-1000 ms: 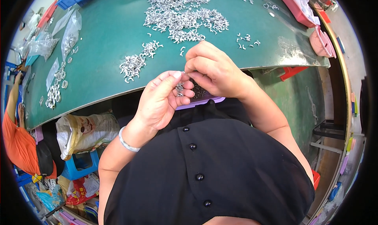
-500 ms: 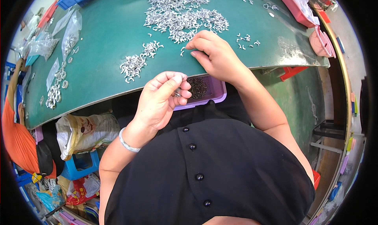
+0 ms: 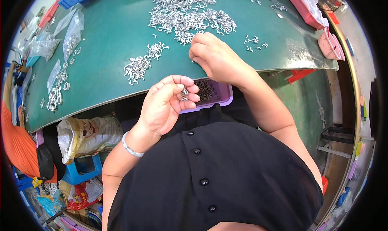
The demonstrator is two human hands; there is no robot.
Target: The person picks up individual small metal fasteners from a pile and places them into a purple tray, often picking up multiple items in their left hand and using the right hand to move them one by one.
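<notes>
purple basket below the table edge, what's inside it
Inside the purple basket are many small dark pieces. The left hand covers part of its left side and the table hides its far end; what lies there, or beneath the top pieces, can't be seen.

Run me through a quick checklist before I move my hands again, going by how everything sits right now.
1. Left hand holding its pieces: ok, a few small silvery pieces lie in the curled fingers.
2. Right hand gripping a piece: cannot tell, its fingertips are partly hidden.
3. Purple basket below the table edge: ok, with dark pieces inside.
4. Large pile apart from small heap: ok, green table shows between them.
5. All loose pieces gathered: not ok, several lie scattered right of the large pile.
</notes>
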